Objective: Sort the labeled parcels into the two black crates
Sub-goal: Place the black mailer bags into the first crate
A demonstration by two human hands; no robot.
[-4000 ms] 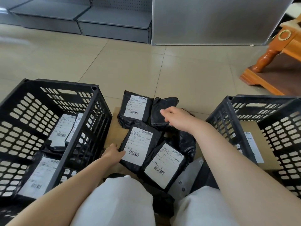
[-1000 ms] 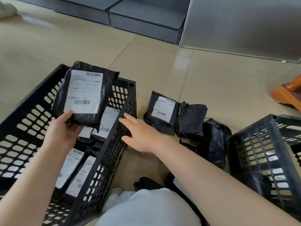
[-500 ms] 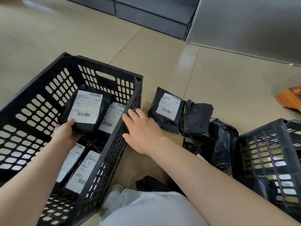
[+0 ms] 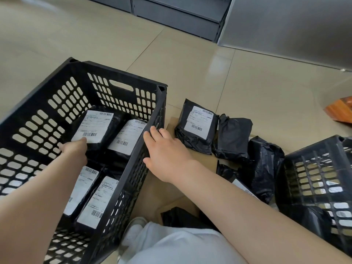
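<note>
Single head-worn wide-angle view, looking forward and steeply down. Close range: forearms fill the foreground. Floor tiles (image 4: 190,60) and shelving base (image 4: 177,14) bound the far field.

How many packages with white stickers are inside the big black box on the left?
4. One at the back under the left hand, one beside it, and two nearer the front of the crate. More may hide underneath.

left hand (image 4: 74,151) holds a labeled parcel (image 4: 95,128) inside the left crate (image 4: 122,86), right hand (image 4: 167,153) rests on its rim
</note>
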